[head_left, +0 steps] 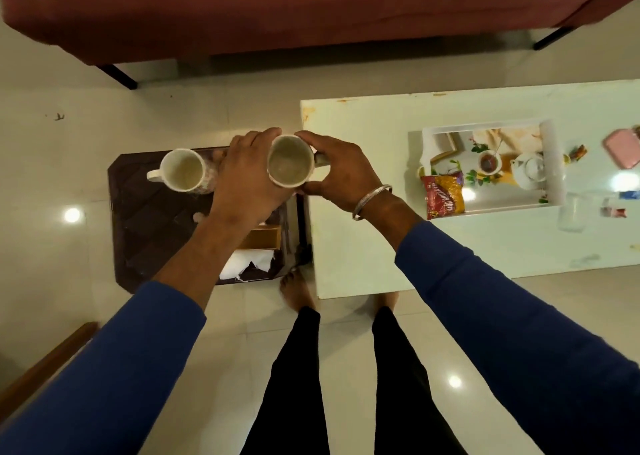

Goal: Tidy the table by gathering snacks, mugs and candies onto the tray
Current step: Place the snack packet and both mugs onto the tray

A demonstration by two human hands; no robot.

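Pale floor w/ a white table [363, 247] at right, dark side table [145, 226] at left. Both hands hold one mug [290, 162] upright betw. the tables: left hand [249, 174] curls round its left side, right hand [337, 172] grips the handle side. Second mug [183, 170] stands on the dark table. Tray [550, 164] on the white table holds a snack pack [444, 191]; its print is too blurred to read.

A white mug [290, 162], empty and upright, is gripped between both hands [249, 174], its handle under the right one. A second white mug [183, 170] stands upright just left of the hands. Well to their right lies the white tray [550, 164], a red-and-yellow snack packet [444, 195] at its near corner.
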